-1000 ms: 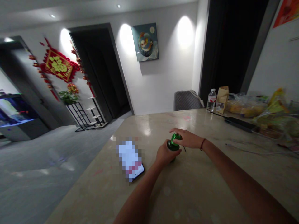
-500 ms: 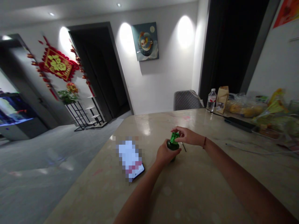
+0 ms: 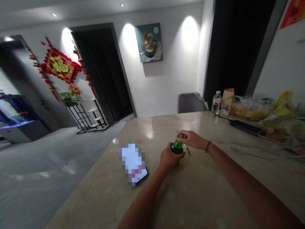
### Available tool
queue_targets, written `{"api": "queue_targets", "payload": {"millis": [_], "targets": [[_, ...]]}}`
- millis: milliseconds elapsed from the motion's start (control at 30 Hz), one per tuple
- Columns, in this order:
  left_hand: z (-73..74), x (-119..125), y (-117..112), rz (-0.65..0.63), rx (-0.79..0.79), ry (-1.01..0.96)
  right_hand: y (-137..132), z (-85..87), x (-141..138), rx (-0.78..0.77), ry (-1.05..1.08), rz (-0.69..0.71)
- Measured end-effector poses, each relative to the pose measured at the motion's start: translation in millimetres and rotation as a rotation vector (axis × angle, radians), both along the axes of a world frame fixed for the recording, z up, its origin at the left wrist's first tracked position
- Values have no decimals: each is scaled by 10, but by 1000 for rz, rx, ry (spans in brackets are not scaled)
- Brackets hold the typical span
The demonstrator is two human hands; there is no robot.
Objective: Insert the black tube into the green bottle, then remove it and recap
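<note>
A small dark-green bottle-like container (image 3: 176, 149) stands on the table, with a bright green, shiny, ribbed top (image 3: 178, 144). My left hand (image 3: 168, 157) is wrapped round the dark lower part, its thumb across the near side. From the right, my right hand (image 3: 190, 139) has its fingers closed over the green top. The lower part of the container is mostly hidden by the left hand. Just behind the hands lies a thin dark stick (image 3: 188, 150), partly covered. A phone (image 3: 132, 163) with a lit, blurred-out screen lies flat to the left.
The pale marble-look table (image 3: 195, 197) runs under both arms. At its right back are a water bottle (image 3: 216, 102), a paper bag (image 3: 227, 101), plastic bags of food (image 3: 252, 109) and a black power strip (image 3: 245, 126). A white cable (image 3: 262, 155) crosses the right side. A grey chair (image 3: 192, 102) stands behind.
My right hand's fingers have come down and closed more over the green top, covering more of it. The left hand keeps its hold; the view has shifted very slightly.
</note>
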State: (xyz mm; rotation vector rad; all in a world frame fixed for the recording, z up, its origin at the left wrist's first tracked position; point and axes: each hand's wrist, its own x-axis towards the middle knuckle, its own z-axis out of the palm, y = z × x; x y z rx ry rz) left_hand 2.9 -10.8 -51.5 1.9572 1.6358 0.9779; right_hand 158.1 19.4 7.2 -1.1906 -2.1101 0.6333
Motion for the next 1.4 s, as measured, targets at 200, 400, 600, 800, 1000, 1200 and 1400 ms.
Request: {"api": "queue_targets", "payload": {"millis": [200,400,600,800,1000,1200,1400], "targets": [[9,11,-9,6,7,5,-83,71,11,-58,63,89],[16,29,-19,16,18,94,-96,67,-28,49,-143,-8],[26,15,-12,17,-5,42,-91,127,14,93,1,100],[27,13,-8,9,11,8,205,-60,146,-154,520,-31],[1,2,5,9,36,-18,589,-573,330,-221,768,-333],[-31,-15,24,-6,59,-45,732,-919,422,-15,313,-460],[-37,-16,31,-8,59,-71,744,-990,469,45,80,-490]]}}
